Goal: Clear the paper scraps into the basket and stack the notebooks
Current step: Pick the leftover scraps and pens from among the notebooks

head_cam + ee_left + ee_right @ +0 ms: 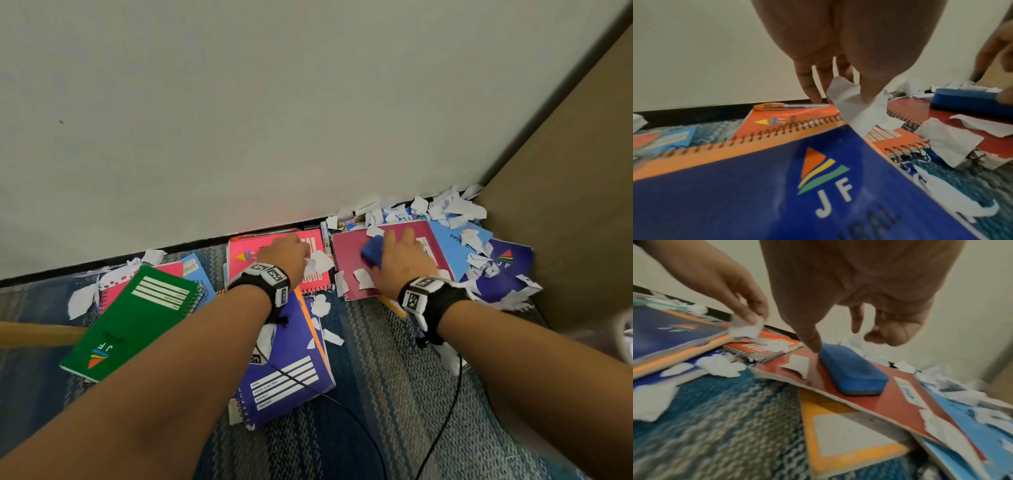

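My left hand (306, 257) pinches a white paper scrap (855, 104) between thumb and fingers, just above a pink spiral notebook (246, 260). My right hand (400, 250) hovers over a blue eraser block (851, 371) lying on a dark red notebook (349, 253). Its thumb touches the block's end and its fingers hang loosely above it. A green notebook (137, 322) and a purple one (291, 363) lie nearer me on the carpet. A light blue notebook (448, 240) and another purple one (507, 260) sit at the right. Torn scraps (445, 209) pile up in the corner. No basket is clearly in view.
A white wall (274, 120) runs close behind the notebooks, and a brown panel (565, 205) closes off the right side. An orange pen (768, 107) lies along the wall base. A yellow notebook (849, 434) sticks out under the red one. A black cable (442, 428) crosses the carpet.
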A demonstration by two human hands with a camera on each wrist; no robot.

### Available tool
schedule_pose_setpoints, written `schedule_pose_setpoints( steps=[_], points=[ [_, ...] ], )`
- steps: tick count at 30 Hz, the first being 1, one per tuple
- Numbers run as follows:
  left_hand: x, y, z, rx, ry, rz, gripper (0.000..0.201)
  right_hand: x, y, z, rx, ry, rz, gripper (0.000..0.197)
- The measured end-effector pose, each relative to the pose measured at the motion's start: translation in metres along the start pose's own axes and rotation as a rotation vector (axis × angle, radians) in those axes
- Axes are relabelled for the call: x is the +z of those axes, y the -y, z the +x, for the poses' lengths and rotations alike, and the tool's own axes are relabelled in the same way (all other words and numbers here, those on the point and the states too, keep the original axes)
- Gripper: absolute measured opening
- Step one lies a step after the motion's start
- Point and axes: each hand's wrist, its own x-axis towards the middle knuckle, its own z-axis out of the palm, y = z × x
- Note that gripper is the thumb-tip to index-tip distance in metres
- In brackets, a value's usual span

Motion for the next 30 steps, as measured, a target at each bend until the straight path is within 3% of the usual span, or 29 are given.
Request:
schedule_pose_setpoints(
  steps=[3, 5, 7, 12, 18, 23, 25, 28, 30],
  points=[
    [0.006, -0.016, 0.007, 0.034, 0.029, 0.031, 0.021, 0.021, 0.014, -0.014, -0.352, 0.029, 0.053, 0.043],
    [0.013, -0.024, 0.011, 0.054, 0.109, 0.025, 0.019, 0.036, 0.017, -0.022, -0.440, 0.120, -0.024, 0.057],
    [0.022, -0.030, 0.012, 0.071, 0.158, 0.040, 0.021, 0.046, 0.014, -0.027, -0.435, 0.158, -0.066, 0.061],
    [0.027, -0.028, 0.013, 0.106, 0.118, 0.122, 0.030, 0.048, -0.005, -0.024, -0.514, 0.140, -0.136, 0.033],
    [0.011, -0.017, 0.007, -0.025, 0.169, 0.023, 0.031, 0.040, -0.012, -0.014, -0.505, 0.181, -0.054, 0.023],
    [0.011, 0.002, -0.001, -0.054, 0.185, 0.009, 0.048, 0.038, -0.009, -0.007, -0.428, 0.208, 0.057, 0.009],
    [0.015, 0.012, -0.002, -0.068, 0.183, -0.008, 0.051, 0.037, -0.008, -0.008, -0.405, 0.203, 0.116, 0.014],
    [0.017, 0.020, -0.001, -0.085, 0.134, -0.048, 0.045, 0.039, -0.004, -0.014, -0.465, 0.230, 0.125, 0.051],
    [0.014, 0.020, 0.001, -0.088, 0.090, -0.116, 0.038, 0.041, 0.001, -0.018, -0.520, 0.259, 0.032, 0.048]
  ],
)
